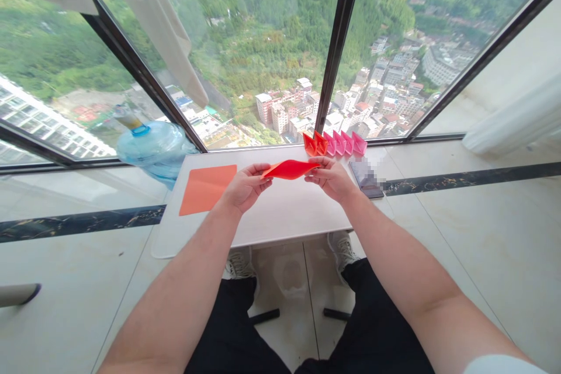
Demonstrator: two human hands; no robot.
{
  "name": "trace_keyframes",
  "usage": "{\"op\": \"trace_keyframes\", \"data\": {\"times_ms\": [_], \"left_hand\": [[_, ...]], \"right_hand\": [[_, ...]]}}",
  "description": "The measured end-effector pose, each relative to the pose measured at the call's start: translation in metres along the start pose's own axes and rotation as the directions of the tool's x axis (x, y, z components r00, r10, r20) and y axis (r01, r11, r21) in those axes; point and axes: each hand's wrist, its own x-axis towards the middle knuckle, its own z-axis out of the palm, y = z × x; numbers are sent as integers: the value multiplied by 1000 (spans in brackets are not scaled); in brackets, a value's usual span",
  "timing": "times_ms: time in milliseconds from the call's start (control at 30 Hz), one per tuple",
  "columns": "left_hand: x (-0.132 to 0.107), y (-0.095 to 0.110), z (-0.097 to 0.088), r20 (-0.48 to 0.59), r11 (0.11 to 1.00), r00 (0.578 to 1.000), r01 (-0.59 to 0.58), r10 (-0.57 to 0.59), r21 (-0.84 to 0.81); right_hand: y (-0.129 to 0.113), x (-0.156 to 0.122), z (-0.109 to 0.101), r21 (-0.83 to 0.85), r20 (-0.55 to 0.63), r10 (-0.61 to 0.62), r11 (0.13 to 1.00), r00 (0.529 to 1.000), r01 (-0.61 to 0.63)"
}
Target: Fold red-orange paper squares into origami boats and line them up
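A folded piece of orange-red paper (291, 170) is held above the white table, bulging apart in the middle and pointed at both ends. My left hand (248, 186) pinches its left end between thumb and fingers. At the right end, my right hand (328, 178) grips the paper in the same way. Flat on the table to the left of my left hand lies a stack or sheet of orange paper (205, 188). Several folded paper boats stand in a row at the far edge, orange ones (314, 144) beside pink ones (346, 144).
A dark phone or tablet (366, 179) lies at the right end of the white table (280, 216). A large blue water bottle (153, 149) stands on the floor left of it. Windows rise just behind. My shoes (240, 263) are under the near edge.
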Motion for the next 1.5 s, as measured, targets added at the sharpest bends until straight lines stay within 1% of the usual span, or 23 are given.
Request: {"op": "trace_keyframes", "data": {"times_ms": [67,167,233,300,433,533,600,667,733,800,867,900,933,1000,1067,1167,1300,1500], "left_hand": [[1,-2,0,-13,999,1000,-6,7,50],[3,-6,-1,-65,991,997,-40,49,130],[4,-9,-1,-98,984,990,-87,103,155],[5,-10,0,-122,982,983,-117,136,148],[4,-13,2,-156,988,981,-100,118,119],[3,-15,6,-176,986,978,-87,111,143],[3,-18,10,-210,982,970,-86,121,166],[3,-20,12,-245,977,960,-92,138,190],[4,-23,14,-256,968,954,-99,159,233],[4,-26,16,-235,950,956,-105,178,293],[3,-29,18,-190,929,964,-109,186,354],[2,-31,20,-165,919,969,-111,185,378],[2,-32,22,-144,911,973,-112,182,396],[-1,-34,28,-118,901,978,-109,173,420],[-3,-34,33,-107,894,981,-102,165,436],[-5,-34,38,-97,893,985,-86,143,442],[-5,-36,39,-74,918,992,-67,104,392],[-3,-41,40,-53,927,995,-62,88,369]], "right_hand": [[3,2,1,-84,-50,-36,996,998,32],[9,4,2,-242,-122,-116,967,986,84],[12,5,2,-310,-132,-156,944,979,109],[14,6,1,-352,-130,-168,929,977,113],[16,6,-1,-389,-140,-116,920,983,53],[18,6,0,-382,-143,-64,924,988,5],[19,5,1,-389,-141,-27,921,990,-30],[19,4,3,-426,-157,-32,904,987,-38],[18,3,6,-514,-203,-131,858,970,8],[15,3,8,-636,-216,-299,766,929,98],[10,2,12,-741,-154,-439,644,885,191],[8,2,13,-778,-109,-476,587,873,223],[6,1,15,-807,-69,-487,541,871,238],[3,1,18,-848,-17,-440,482,898,220],[2,0,21,-885,20,-383,422,923,195],[2,-2,26,-920,63,-342,345,938,187],[3,-3,29,-925,92,-339,320,936,206],[7,-3,29,-927,118,-375,291,919,238]]}}
